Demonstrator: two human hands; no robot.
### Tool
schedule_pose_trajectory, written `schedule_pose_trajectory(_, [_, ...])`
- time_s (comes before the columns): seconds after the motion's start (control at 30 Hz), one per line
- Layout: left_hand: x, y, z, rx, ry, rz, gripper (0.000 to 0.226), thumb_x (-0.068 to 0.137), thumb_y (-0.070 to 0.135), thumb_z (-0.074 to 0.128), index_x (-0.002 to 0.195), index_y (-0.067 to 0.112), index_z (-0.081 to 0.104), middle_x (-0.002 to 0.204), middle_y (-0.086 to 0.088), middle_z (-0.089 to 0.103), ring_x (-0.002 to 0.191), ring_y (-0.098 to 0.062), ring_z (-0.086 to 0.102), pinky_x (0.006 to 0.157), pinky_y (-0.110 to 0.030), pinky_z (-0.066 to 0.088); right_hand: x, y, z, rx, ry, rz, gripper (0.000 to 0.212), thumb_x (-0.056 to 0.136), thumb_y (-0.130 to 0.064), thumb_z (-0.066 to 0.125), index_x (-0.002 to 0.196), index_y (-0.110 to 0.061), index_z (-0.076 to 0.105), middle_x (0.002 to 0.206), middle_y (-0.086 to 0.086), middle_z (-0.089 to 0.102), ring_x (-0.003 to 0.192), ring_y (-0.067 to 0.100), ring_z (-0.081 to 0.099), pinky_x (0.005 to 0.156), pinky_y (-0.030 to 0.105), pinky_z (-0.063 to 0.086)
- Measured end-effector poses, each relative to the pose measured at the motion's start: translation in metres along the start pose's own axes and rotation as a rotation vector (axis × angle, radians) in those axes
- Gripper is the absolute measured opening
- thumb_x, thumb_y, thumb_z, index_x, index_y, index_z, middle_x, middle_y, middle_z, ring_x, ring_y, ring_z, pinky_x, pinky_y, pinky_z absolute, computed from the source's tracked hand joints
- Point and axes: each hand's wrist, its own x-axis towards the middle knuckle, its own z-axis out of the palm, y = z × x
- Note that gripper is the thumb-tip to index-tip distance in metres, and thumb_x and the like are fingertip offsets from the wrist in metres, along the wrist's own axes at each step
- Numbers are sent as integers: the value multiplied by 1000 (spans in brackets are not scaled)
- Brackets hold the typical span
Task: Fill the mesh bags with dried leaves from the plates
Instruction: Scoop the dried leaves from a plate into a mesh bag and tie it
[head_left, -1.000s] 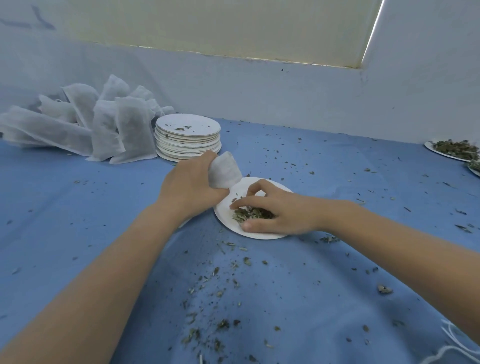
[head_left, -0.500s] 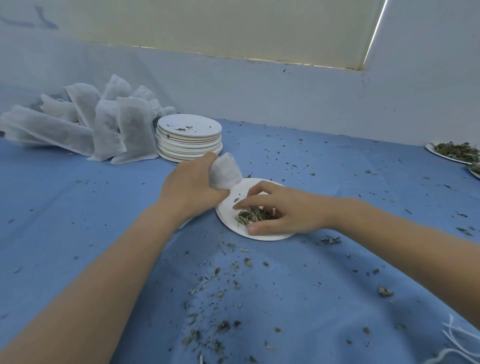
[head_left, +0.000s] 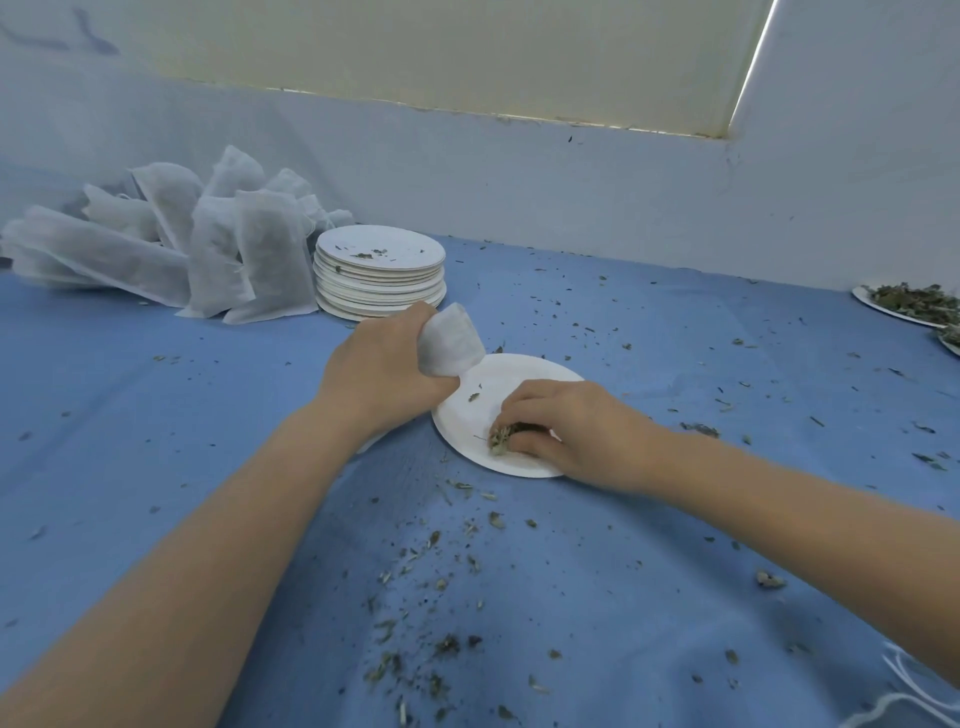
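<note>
Hands at centre, both busy over the white plate on the blue cloth. Left hand grips a mesh bag w/ fingers wrapped round its neck, bag top poking up just past the plate's far-left edge. Right hand sits on the plate's near-right side, fingers curled, pinching a small clump of dried leaves. Far left: pile of filled bags, stack of used plates right beside it. Far right edge: another plate w/ leaves. Crumbs scattered all over the near cloth.
</note>
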Motion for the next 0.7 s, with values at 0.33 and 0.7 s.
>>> schedule_pose_trajectory(0.33, [-2, 4, 0, 87, -60, 72, 42, 68, 36, 67, 106, 28, 51, 80, 14, 49, 80, -16, 45, 62, -28, 30, 34, -7, -63, -155, 204, 108, 22, 94, -20, 56, 110, -13, 69, 109, 4, 64, 99, 19, 59, 85, 20, 40])
schedule_pose_trajectory(0.7, [-2, 7, 1, -311, 100, -24, 45, 56, 47, 65, 96, 30, 56, 84, 16, 61, 79, 0, 55, 66, -27, 47, 58, -37, -59, 233, 265, 35, 25, 84, -7, 66, 105, -19, 73, 93, -5, 72, 88, 7, 63, 80, 14, 46])
